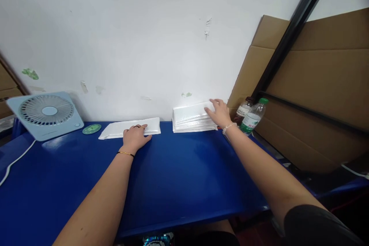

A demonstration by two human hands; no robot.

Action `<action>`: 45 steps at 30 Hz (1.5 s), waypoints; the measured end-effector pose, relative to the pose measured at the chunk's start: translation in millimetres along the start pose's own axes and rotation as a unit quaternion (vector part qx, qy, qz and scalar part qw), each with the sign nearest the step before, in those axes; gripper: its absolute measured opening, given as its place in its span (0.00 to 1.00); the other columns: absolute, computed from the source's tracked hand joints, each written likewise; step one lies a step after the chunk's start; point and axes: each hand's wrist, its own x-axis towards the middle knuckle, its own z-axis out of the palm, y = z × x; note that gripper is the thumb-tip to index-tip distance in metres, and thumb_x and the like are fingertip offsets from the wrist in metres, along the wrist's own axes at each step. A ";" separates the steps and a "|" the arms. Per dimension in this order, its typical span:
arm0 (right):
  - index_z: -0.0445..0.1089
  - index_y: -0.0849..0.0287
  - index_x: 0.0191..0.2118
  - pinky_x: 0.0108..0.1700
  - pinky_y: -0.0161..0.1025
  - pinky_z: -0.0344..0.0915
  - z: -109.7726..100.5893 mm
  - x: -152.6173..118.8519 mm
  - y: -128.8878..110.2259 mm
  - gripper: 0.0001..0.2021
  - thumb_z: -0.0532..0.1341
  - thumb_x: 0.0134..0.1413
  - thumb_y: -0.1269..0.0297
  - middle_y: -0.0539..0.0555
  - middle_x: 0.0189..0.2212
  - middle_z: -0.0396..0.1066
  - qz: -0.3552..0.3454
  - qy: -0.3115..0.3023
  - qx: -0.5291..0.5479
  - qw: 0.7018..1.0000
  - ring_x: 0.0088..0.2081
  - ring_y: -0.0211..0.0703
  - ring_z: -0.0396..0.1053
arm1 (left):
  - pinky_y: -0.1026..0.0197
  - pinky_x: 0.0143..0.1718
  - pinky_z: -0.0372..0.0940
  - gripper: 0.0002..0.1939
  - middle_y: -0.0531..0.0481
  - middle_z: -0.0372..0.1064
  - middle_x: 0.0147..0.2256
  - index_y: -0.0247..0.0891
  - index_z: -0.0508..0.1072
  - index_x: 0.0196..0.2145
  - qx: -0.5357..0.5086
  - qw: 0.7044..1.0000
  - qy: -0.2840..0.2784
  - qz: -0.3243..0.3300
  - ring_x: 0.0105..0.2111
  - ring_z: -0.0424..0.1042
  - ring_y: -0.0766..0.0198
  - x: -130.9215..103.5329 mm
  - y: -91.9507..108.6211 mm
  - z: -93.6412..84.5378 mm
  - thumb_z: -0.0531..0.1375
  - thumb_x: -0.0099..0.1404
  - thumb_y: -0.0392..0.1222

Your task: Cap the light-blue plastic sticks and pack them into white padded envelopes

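Note:
Two groups of flat white packets lie at the back of the blue table, against the wall. My left hand point(135, 137) rests with spread fingers on the front part of the left white packets point(115, 128). On the right, a taller stack of white packets point(188, 114) has several layers, slightly fanned. My right hand point(218, 113) touches the right end of this stack, its fingers apart over the top packet. Neither hand is closed around anything.
A light blue fan point(49, 111) with a white cable stands at the left, beside a green disc point(91, 129). Two bottles, one dark-capped point(243, 110) and one green-capped point(253, 118), stand right of my right hand. Large cardboard point(325, 96) and a black post point(276, 59) border the right side.

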 end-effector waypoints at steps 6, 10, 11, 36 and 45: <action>0.65 0.55 0.53 0.57 0.53 0.51 7.5 -58.5 -25.4 0.20 0.56 0.57 0.53 0.60 0.55 0.61 -0.115 -0.007 0.087 0.990 0.57 0.55 0.56 | 0.32 0.50 0.51 0.46 0.36 0.49 0.63 0.45 0.57 0.63 -0.017 0.996 -0.046 -0.073 0.59 0.49 0.30 -0.4 -15.8 -6.5 0.51 0.51 0.72; 0.66 0.55 0.50 0.55 0.51 0.54 21.5 -86.5 -28.5 0.18 0.58 0.56 0.55 0.58 0.51 0.65 -0.110 -0.074 0.169 0.977 0.54 0.52 0.60 | 0.36 0.49 0.55 0.50 0.35 0.60 0.57 0.46 0.60 0.60 -0.010 0.994 -0.107 -0.020 0.55 0.57 0.33 -1.2 -17.8 -20.2 0.59 0.43 0.71; 0.66 0.55 0.50 0.55 0.50 0.55 24.9 -90.3 -27.5 0.18 0.58 0.56 0.55 0.57 0.50 0.65 -0.106 -0.095 0.188 0.972 0.53 0.51 0.62 | 0.37 0.49 0.55 0.52 0.35 0.61 0.56 0.47 0.59 0.61 -0.014 0.993 -0.118 -0.007 0.55 0.57 0.33 -2.1 -16.7 -21.7 0.61 0.40 0.71; 0.62 0.58 0.56 0.51 0.51 0.61 25.2 -111.3 -45.5 0.32 0.60 0.50 0.44 0.62 0.51 0.66 -0.066 -0.263 0.250 0.929 0.52 0.54 0.63 | 0.57 0.35 0.66 0.43 0.42 0.75 0.38 0.38 0.62 0.59 -0.290 0.945 -0.134 0.064 0.34 0.75 0.53 -26.2 33.1 -36.7 0.61 0.51 0.63; 0.66 0.51 0.54 0.58 0.50 0.52 21.1 -117.6 -69.6 0.28 0.65 0.41 0.67 0.56 0.54 0.63 -0.294 -0.359 0.241 0.852 0.57 0.53 0.59 | 0.39 0.62 0.36 0.65 0.42 0.38 0.67 0.45 0.47 0.66 -0.102 0.936 -0.170 0.291 0.65 0.31 0.37 -20.5 25.5 -15.1 0.70 0.32 0.59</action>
